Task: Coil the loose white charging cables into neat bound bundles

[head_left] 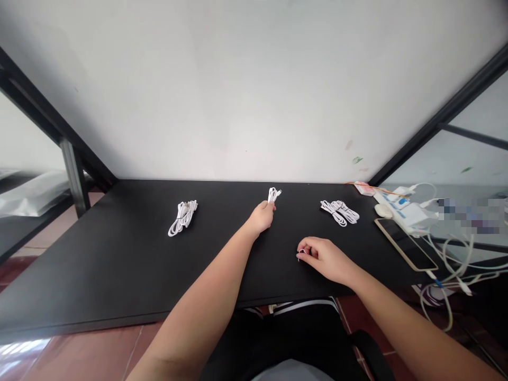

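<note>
My left hand [262, 217] is closed around a folded white charging cable [272, 194], whose loops and a plug end stick out past the fingers toward the wall. Closer to the table's front edge, my right hand [323, 256] pinches a short, thin, whitish strip [301, 251] between thumb and fingers. The strip is curved and too small to name surely. To the left lies a bundle of white cables [182, 217] with a dark tie round its middle. Another tied white cable bundle [339, 212] lies on the right, beyond my right hand.
On the black table's [130, 254] right side are a phone [407, 244] with a cable plugged in, a white power strip [405, 209], a rounded white object [383, 211] and tangled cords [448, 254]. A wall stands behind; dark metal frames rise at both ends.
</note>
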A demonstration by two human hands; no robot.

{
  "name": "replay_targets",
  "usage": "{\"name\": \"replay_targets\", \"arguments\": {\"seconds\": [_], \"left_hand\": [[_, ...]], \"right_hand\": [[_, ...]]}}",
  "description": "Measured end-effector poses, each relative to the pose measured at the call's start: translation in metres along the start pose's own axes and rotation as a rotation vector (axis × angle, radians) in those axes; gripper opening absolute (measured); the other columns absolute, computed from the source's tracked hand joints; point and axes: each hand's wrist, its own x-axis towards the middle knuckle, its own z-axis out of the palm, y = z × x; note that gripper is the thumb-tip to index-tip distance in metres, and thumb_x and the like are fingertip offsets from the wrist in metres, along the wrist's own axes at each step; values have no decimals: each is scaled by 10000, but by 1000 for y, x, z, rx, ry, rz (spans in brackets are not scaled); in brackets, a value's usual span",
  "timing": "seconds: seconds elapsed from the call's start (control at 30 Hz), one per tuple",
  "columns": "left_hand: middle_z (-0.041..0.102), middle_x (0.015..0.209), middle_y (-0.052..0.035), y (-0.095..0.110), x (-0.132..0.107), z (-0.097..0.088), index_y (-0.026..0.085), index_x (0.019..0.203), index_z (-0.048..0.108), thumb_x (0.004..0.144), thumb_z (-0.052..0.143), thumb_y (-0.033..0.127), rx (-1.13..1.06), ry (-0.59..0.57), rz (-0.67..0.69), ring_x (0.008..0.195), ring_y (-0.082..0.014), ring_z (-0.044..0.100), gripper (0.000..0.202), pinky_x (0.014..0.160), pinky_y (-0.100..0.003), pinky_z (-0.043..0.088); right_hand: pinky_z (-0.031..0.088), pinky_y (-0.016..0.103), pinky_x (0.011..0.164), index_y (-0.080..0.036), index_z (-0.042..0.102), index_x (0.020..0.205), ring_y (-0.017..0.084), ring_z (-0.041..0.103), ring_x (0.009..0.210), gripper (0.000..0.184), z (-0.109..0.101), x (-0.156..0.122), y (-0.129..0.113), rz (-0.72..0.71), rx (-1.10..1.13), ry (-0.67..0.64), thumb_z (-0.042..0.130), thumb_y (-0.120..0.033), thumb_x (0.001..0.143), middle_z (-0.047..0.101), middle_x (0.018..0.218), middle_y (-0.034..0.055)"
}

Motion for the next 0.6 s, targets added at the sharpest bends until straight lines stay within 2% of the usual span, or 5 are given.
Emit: {"name": "replay_targets", "arguments": {"seconds": [0.13, 0.27, 0.33, 0.47, 0.6], "left_hand": [[499, 654, 14, -1, -1, 0, 204, 841, 473, 997, 401, 519, 14, -21, -18, 485, -87, 410, 359, 468, -212, 367], [521, 656, 15, 0, -2, -2, 202, 864, 493, 981, 468, 496, 47, -33, -5, 517, -91, 431, 317, 503, -206, 383], [509, 649, 18, 0, -2, -3, 200, 851, 500, 976, 482, 478, 85, -32, 20, 537, -97, 444, 305, 529, -212, 402], [501, 645, 12, 1, -4, -6, 198, 811, 511, 952, 526, 427, 172, -14, 60, 579, -120, 474, 269, 584, -252, 448], [571, 702, -23, 4, -9, -7, 186, 830, 574, 934, 539, 374, 206, -47, 123, 672, -161, 548, 218, 673, -304, 490]], "right_hand": [[421, 276, 605, -222, 681, 863, 124, 534, 607, 197, -2, 3, -1, -49, 50, 35, 597, -385, 933, 648, 791, 7], [435, 276, 592, -223, 684, 871, 137, 541, 620, 220, -10, 18, -3, -99, 130, 162, 604, -420, 929, 642, 749, 9], [449, 282, 589, -221, 679, 888, 142, 550, 609, 232, -15, 31, -5, -104, 199, 211, 603, -436, 930, 648, 728, 10], [504, 314, 631, -214, 690, 929, 162, 609, 654, 271, -20, 66, -10, -173, 395, 281, 641, -479, 906, 702, 821, 43], [492, 324, 642, -224, 741, 926, 168, 589, 692, 255, -15, 98, -21, -290, 435, 428, 688, -470, 883, 701, 859, 53]]}}
